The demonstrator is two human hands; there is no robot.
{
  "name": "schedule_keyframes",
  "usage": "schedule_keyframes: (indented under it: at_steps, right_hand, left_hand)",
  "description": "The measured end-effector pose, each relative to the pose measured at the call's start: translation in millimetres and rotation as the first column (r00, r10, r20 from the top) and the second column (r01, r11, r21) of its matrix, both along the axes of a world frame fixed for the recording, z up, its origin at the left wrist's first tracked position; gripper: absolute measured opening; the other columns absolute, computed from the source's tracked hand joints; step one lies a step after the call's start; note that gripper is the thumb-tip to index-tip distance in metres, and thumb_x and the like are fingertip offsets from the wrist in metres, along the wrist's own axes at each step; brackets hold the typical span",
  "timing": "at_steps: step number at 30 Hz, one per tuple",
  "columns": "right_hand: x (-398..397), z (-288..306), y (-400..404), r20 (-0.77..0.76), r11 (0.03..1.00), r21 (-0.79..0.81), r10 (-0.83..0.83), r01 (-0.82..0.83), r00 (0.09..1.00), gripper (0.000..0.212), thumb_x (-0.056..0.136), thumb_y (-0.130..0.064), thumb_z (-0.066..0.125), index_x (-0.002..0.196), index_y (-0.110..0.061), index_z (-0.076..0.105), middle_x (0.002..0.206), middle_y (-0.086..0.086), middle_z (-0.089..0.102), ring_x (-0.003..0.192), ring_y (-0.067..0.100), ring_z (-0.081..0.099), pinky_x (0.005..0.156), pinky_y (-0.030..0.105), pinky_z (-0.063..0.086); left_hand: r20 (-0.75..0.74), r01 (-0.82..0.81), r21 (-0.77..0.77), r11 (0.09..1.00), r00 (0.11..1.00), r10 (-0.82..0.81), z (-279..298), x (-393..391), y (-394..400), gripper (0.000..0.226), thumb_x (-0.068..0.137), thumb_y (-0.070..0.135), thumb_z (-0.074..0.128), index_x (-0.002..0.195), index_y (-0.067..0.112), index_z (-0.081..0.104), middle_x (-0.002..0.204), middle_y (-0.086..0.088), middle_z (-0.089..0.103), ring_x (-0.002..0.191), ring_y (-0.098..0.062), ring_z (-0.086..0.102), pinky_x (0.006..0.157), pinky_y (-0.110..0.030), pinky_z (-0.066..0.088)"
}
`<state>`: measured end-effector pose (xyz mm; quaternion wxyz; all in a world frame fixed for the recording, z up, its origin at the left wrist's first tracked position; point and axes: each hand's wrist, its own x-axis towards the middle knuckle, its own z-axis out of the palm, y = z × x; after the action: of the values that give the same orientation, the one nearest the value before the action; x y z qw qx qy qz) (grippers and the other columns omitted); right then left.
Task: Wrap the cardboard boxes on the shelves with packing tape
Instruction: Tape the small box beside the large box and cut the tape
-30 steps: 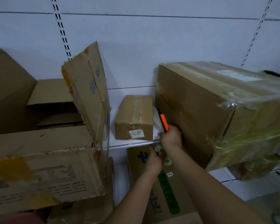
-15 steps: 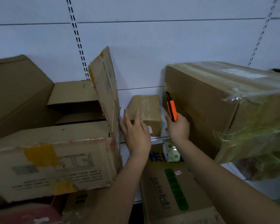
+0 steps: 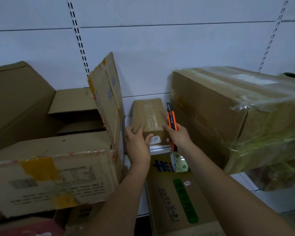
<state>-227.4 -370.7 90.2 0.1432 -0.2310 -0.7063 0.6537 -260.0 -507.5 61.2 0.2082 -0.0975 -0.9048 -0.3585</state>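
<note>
A small taped cardboard box (image 3: 150,114) with a white label stands on the shelf between two larger boxes. My left hand (image 3: 137,143) grips its left front corner. My right hand (image 3: 178,137) touches its right side while holding an orange and black utility knife (image 3: 171,120) pointing up. A roll of clear packing tape (image 3: 179,163) sits just below my right wrist on a printed carton (image 3: 175,198).
An open, worn box (image 3: 51,174) with a raised flap (image 3: 106,99) stands at the left. A big box wrapped in clear tape (image 3: 228,113) fills the right. The white shelf edge (image 3: 160,148) and white back wall are behind.
My left hand has moved forward from the air onto the small box's left corner. My right hand with the knife has shifted left against the box's right side.
</note>
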Motion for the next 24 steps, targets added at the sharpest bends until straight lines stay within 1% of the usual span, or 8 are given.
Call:
schedule_keyframes:
  at_steps: [4,8,10,13,16,18,20,24]
  right_hand:
    - [20.8,-5.6,-2.8,-0.088,0.998,-0.043,0.035,-0.039,0.996,0.017,0.096,-0.030,0.063,0.112,-0.027,0.059,0.089,0.004,0.065,0.054,0.008,0.056,0.051,0.021,0.047]
    - [39.9,-7.0,-3.4,-0.179,0.995,-0.093,0.026,-0.043,0.984,0.023,0.096,-0.015,0.062,0.107,-0.035,0.059,0.082,0.006,0.062,0.054,0.010,0.053,0.056,0.026,0.048]
    - [47.2,-6.1,-0.9,-0.191,0.996,-0.090,0.005,-0.023,0.982,0.026,0.095,-0.008,0.061,0.107,-0.031,0.061,0.080,0.006,0.062,0.056,0.012,0.053,0.060,0.029,0.048]
    - [53.6,-6.9,6.9,-0.174,0.999,-0.034,-0.043,0.037,0.984,0.028,0.091,-0.008,0.066,0.116,-0.020,0.063,0.093,0.006,0.069,0.075,0.016,0.066,0.068,0.029,0.054]
    - [54.0,-5.0,7.7,-0.133,0.991,0.097,-0.080,0.093,0.988,0.035,0.081,-0.035,0.079,0.107,-0.017,0.066,0.096,0.006,0.071,0.089,0.020,0.069,0.082,0.038,0.058]
    - [50.3,-2.3,0.8,-0.053,0.963,0.239,-0.113,0.122,0.992,0.051,0.072,-0.056,0.080,0.104,-0.021,0.061,0.094,0.001,0.068,0.085,0.017,0.067,0.079,0.038,0.058]
    - [44.8,-1.0,-8.6,-0.002,0.935,0.314,-0.177,0.169,0.984,0.060,0.067,-0.064,0.078,0.106,-0.025,0.054,0.092,-0.003,0.064,0.083,0.015,0.066,0.076,0.038,0.059]
    - [36.3,-2.5,-22.2,0.015,0.931,0.242,-0.287,0.275,0.958,0.060,0.069,-0.062,0.079,0.105,-0.024,0.048,0.091,-0.004,0.061,0.085,0.018,0.064,0.079,0.042,0.056]
  left_hand:
    - [0.009,-0.051,-0.112,0.992,0.999,0.052,6.4,16.1,-7.1,0.091,0.084,0.057,0.067,0.157,0.023,0.023,0.127,-0.007,0.028,0.108,-0.020,0.050,0.079,-0.029,0.054]
    - [0.208,0.005,-0.064,0.998,0.978,0.008,14.0,32.1,-5.0,0.126,0.074,0.049,0.081,0.157,0.012,-0.007,0.137,-0.010,0.020,0.122,-0.027,0.042,0.091,-0.031,0.050]
    - [0.310,0.070,0.042,0.997,0.947,-0.080,17.0,36.7,-0.5,0.117,0.073,0.044,0.081,0.154,0.011,0.004,0.141,-0.010,0.018,0.130,-0.032,0.034,0.095,-0.036,0.046]
    - [0.380,0.075,0.282,0.956,0.906,-0.183,22.7,33.8,2.2,0.086,0.078,0.041,0.076,0.141,0.009,0.025,0.138,-0.012,0.034,0.124,-0.032,0.043,0.092,-0.039,0.046]
    - [0.389,0.060,0.461,0.885,0.883,-0.263,21.6,26.4,-1.1,0.067,0.086,0.034,0.073,0.128,0.011,0.025,0.129,-0.011,0.054,0.103,-0.023,0.056,0.078,-0.033,0.046]
    - [0.373,0.073,0.470,0.880,0.887,-0.273,15.0,27.0,-3.2,0.067,0.086,0.032,0.075,0.125,0.013,0.023,0.126,-0.010,0.057,0.097,-0.020,0.056,0.071,-0.030,0.044]
    - [0.351,0.079,0.469,0.880,0.897,-0.268,8.2,28.4,-4.3,0.071,0.084,0.033,0.077,0.125,0.013,0.024,0.128,-0.011,0.056,0.101,-0.022,0.058,0.071,-0.029,0.045]
    - [0.335,0.093,0.430,0.898,0.907,-0.255,-1.3,23.0,-3.6,0.089,0.083,0.035,0.078,0.145,0.011,0.019,0.142,-0.015,0.051,0.122,-0.029,0.056,0.085,-0.034,0.050]
